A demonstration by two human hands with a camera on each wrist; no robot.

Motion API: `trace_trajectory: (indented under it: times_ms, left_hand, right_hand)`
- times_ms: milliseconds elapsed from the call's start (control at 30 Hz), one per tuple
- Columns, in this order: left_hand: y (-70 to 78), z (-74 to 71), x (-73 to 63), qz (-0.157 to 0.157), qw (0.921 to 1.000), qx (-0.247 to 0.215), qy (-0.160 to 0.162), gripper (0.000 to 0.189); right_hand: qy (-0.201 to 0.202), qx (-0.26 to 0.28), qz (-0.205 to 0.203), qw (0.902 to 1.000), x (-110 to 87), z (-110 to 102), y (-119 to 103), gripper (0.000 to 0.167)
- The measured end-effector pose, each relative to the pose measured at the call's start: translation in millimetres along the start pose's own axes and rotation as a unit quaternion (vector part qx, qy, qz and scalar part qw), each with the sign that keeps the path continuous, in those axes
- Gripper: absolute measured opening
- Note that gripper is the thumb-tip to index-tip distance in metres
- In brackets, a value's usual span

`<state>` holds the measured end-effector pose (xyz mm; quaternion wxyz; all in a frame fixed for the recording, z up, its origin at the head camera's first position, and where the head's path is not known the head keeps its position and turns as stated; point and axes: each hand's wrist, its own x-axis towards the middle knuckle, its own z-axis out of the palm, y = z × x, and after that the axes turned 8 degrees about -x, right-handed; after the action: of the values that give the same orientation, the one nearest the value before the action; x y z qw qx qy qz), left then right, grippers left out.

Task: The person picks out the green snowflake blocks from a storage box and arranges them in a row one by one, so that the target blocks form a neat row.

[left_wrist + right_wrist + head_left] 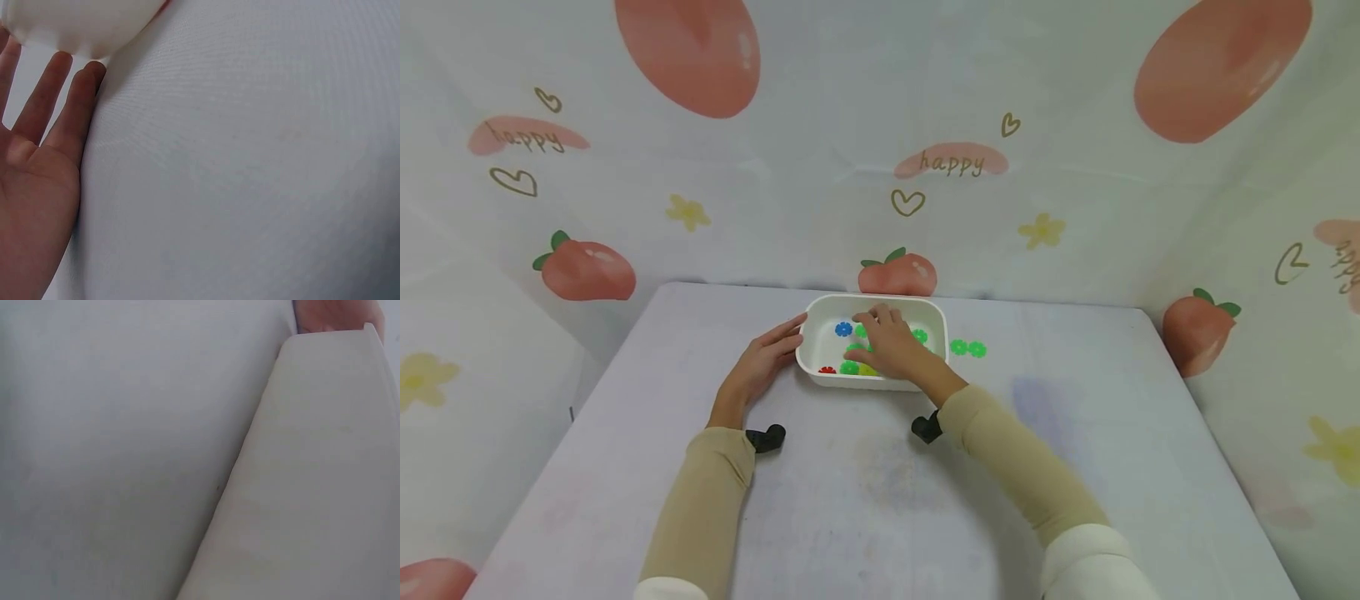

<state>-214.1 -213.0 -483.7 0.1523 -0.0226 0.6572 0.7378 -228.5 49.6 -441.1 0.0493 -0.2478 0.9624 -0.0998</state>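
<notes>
The box [857, 383] lies on the table [850, 508], opening upward, its long axis going from left to right. At its left end, the left hand [760, 365] touches it with extended fingers. The right hand [887, 343], released and spread, is over the box, hiding some pieces [849, 367]. Two green discs [977, 349] lie just beside its right end.

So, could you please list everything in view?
Table: one, white, foreground
Container: one, white, on table
Blue piece: one visible, blue, inside
Red piece: one visible, red, inside
Yellow piece: one visible, yellow, inside
Inner green pieces: several, green, inside
Outer green pieces: two, green, on table
Backdrop: one, white, printed, behind table
Wrist devices: two, black, at wrists
Sleeves: two, tan and white, on arms
Left hand: one, bare, touching container
Right hand: one, bare, over container
</notes>
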Motion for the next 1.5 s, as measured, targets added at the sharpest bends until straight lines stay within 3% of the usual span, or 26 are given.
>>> trace_trajectory:
  times_ms: [133, 267, 400, 633, 900, 1100, 1200, 1367, 1500]
  left_hand:
    - [1.1, 0.9, -2.1, -0.002, 1.0, 0.003, -0.006, 0.054]
    - [1.6, 1.4, -2.7, -0.005, 1.0, -0.001, -0.002, 0.054]
    - [1.2, 0.9, -1.6, -0.006, 1.0, -0.008, -0.003, 0.053]
    - [5.2, 4.1, -2.9, -0.005, 0.9999, -0.01, -0.007, 0.053]
    - [18.6, 11.2, -12.8, -0.015, 0.9998, -0.01, -0.008, 0.054]
    - [19.9, 12.6, -13.8, -0.021, 0.9997, -0.01, 0.0, 0.054]
    - [12.9, 9.0, -8.5, -0.02, 0.9998, -0.009, 0.003, 0.054]
    - [-0.6, 2.1, 1.0, -0.011, 0.9999, -0.002, 0.006, 0.054]
    - [0.0, 1.7, -1.0, -0.008, 0.9999, 0.005, 0.01, 0.053]
  right_hand:
    - [-0.02, 0.059, 0.021, 0.9979, 5.3, 3.7, -2.1, 0.067]
    - [-0.034, 0.133, 0.037, 0.9898, 11.3, 6.6, -3.4, 0.059]
    - [-0.036, 0.174, 0.044, 0.9831, 16.4, 9.7, -5.6, 0.051]
    - [-0.047, 0.185, 0.048, 0.9805, 22.1, 14.2, -10.2, 0.04]
    - [-0.051, 0.154, 0.048, 0.9857, 24.7, 17.4, -10.3, 0.037]
    - [-0.028, 0.169, 0.047, 0.9841, 25.6, 19.3, -6.2, 0.029]
    - [-0.004, 0.188, 0.047, 0.981, 24.2, 16.1, -4.0, 0.019]
    - [0.034, 0.228, 0.052, 0.9716, 23.3, 9.2, 0.0, 0.015]
    - [0.053, 0.259, 0.053, 0.9631, 22.2, 3.0, 2.4, 0.016]
